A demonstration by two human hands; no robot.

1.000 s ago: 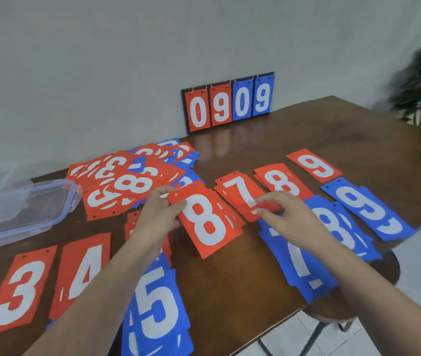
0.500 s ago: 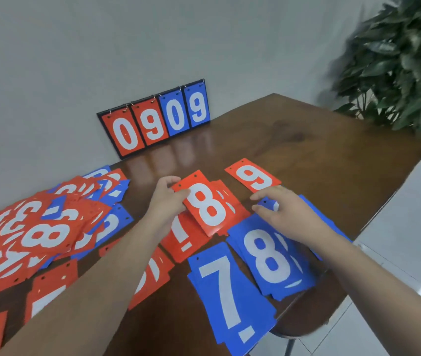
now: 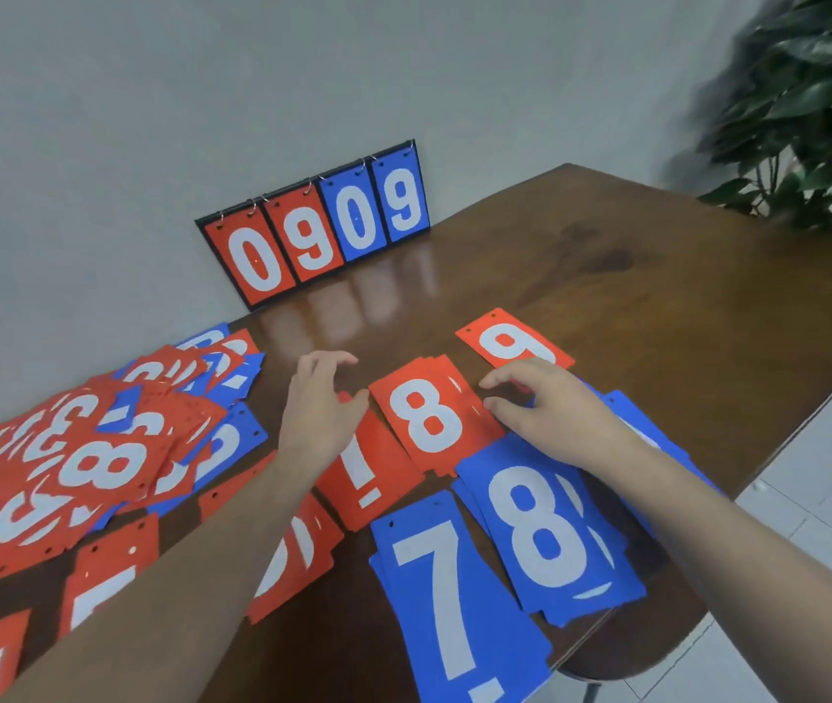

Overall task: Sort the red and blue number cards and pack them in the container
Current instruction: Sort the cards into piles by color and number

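The red 8 card [image 3: 426, 416] lies flat on the brown table [image 3: 657, 296] between my two hands, topping a small stack of red cards whose edges peek out along its right side; its white numeral is bold and two small holes are punched near one short edge. Just behind it to the right lies a red 9 card [image 3: 510, 342], and partly tucked under its left side is a red 7 pile [image 3: 368, 474]. In front sit a blue 8 pile [image 3: 546, 530] and a blue 7 pile [image 3: 454, 596], the latter reaching the table's near edge. To the left, a loose heap of mixed red and blue cards [image 3: 99, 449] is spread out. My left hand [image 3: 320, 408] hovers over the red 7 pile just left of the red 8, fingers loosely curved and spread, gripping nothing. My right hand [image 3: 551, 416] rests at the red 8's right edge, fingers relaxed and slightly bent, with fingertips [image 3: 492, 404] touching the stack's edge; it holds no card. A flip scoreboard [image 3: 317, 225] reading 0909 stands against the wall.
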